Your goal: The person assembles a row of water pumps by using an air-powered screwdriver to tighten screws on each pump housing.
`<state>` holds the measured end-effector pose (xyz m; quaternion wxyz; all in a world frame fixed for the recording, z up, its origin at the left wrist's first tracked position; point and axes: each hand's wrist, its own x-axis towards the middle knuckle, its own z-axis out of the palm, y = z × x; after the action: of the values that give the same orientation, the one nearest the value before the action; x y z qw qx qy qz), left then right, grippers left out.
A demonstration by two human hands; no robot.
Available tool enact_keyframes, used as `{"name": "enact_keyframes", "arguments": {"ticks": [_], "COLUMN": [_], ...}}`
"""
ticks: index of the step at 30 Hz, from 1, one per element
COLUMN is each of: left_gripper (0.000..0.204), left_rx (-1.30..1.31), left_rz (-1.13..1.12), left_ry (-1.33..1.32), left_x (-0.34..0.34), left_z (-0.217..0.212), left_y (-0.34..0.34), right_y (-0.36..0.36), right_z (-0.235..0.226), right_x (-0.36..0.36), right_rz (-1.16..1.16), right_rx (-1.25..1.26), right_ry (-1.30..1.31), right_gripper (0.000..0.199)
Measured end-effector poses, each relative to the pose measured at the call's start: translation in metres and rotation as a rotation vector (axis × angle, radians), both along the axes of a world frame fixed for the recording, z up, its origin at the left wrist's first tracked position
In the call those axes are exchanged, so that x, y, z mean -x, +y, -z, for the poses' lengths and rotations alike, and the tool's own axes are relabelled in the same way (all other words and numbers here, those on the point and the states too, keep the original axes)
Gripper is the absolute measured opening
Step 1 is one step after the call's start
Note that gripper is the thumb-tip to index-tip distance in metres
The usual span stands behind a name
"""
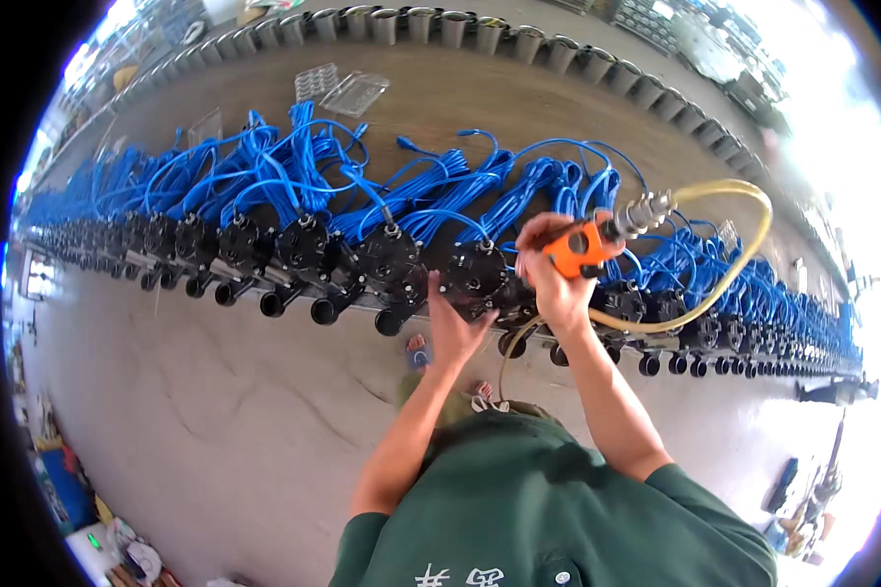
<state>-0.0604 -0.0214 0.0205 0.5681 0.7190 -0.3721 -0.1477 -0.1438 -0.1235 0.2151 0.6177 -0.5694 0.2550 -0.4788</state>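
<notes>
My right hand (558,269) is closed around an orange air tool (579,248). A metal coupling (641,215) joins the tool to a yellow air hose (757,235). The tool is just right of a round black pump-like unit (477,271) with a blue cable. Against the near side of this unit, my left hand (455,328) grips it with thumb and fingers apart; some fingertips are hidden behind the housing. Another black unit (390,256) sits directly to the left. Whether the tool's working end touches anything is hidden by my right hand.
Similar black units stretch both ways along the bench edge, short black pipes facing me. Bundled blue cables (450,181) lie behind them. Farther back are clear plastic trays (355,93) and a row of metal cups (453,29). The hose loops at right, near the units.
</notes>
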Motion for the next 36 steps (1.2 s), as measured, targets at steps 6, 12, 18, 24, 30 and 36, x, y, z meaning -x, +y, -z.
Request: {"name": "enact_keyframes", "arguments": {"ticks": [6, 12, 18, 24, 30, 36], "left_gripper": [0.101, 0.094, 0.095, 0.098, 0.105, 0.109], "left_rx": [-0.097, -0.027, -0.064, -0.003, -0.041, -0.010], "left_rz": [-0.013, -0.002, -0.045, 0.018, 0.036, 0.010], "left_ry": [-0.081, -0.076, -0.170, -0.049, 0.001, -0.053], "left_x": [-0.003, 0.001, -0.001, -0.007, -0.012, -0.012], "left_z": [0.009, -0.003, 0.004, 0.011, -0.004, 0.016], "left_y": [-0.007, -0.008, -0.006, -0.002, 0.004, 0.001], "right_y": [-0.036, -0.045, -0.042, -0.015, 0.031, 0.020], "right_z": [0.014, 0.034, 0.032, 0.000, 0.008, 0.050], "right_x": [-0.027, -0.025, -0.037, -0.032, -0.058, -0.075], "right_rz": [0.133, 0.127, 0.297, 0.209, -0.271, -0.369], "right_rx": [0.149, 0.342, 0.225, 0.372, 0.109, 0.228], "right_ry": [0.032, 0.190, 0.132, 0.061, -0.013, 0.110], "right_gripper": [0.011, 0.009, 0.009, 0.024, 0.029, 0.022]}}
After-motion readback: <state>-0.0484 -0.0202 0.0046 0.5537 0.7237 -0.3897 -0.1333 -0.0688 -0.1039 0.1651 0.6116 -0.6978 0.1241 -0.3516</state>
